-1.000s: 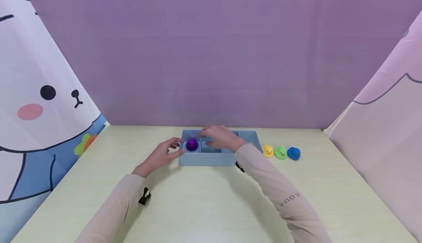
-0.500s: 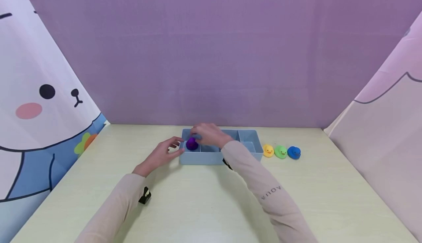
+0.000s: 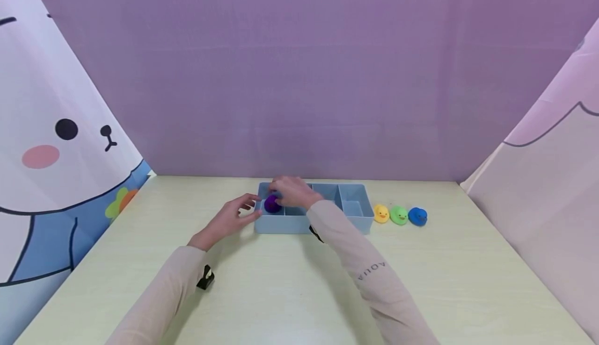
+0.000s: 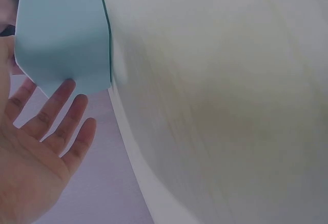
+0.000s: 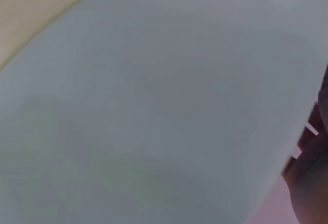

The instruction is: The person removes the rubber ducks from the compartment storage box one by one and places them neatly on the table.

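A small purple rubber duck sits in the leftmost compartment of a blue-grey divided box. My right hand reaches over the box's left part, its thumb against the duck's right side and its fingers curled behind it. At the box's left end is my left hand, fingers spread and loosely bent. The left wrist view has the fingertips of that left hand against the end wall of the box. Mostly the box wall fills the right wrist view, with part of my right hand at its edge.
To the right of the box, a yellow duck, a green duck and a blue duck stand in a row on the pale table. A purple cloth hangs behind the table, with printed cloths at both sides.
My right hand has moved left from over the second compartment to the purple duck in the leftmost one. The left hand has stayed at the box's left end.
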The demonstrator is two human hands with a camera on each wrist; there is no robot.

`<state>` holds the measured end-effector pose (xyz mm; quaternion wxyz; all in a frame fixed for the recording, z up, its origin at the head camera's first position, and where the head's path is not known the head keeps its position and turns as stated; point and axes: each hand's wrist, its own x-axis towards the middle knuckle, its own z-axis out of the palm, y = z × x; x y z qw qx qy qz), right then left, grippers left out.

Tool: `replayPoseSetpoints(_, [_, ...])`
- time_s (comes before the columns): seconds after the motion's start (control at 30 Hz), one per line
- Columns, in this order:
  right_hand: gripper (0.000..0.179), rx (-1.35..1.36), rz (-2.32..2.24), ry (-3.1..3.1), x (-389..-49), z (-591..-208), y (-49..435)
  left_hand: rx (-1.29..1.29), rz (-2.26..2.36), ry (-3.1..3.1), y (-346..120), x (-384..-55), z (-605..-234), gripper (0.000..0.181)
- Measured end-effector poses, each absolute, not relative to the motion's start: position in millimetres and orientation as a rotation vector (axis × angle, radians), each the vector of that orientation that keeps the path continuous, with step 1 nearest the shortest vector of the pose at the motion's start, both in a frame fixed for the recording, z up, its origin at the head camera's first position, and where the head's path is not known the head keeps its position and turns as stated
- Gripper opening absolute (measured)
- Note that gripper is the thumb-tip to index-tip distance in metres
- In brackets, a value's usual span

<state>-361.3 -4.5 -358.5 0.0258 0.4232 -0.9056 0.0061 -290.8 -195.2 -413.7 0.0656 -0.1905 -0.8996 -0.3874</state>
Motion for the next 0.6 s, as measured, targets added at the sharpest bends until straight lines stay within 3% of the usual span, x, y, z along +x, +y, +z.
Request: replayPoseSetpoints(0.6, [0.026,1.29,-0.088,-2.809,-366,-370,-20,-0.593,-1.177,-2.693,-196,-290,-414,0.045])
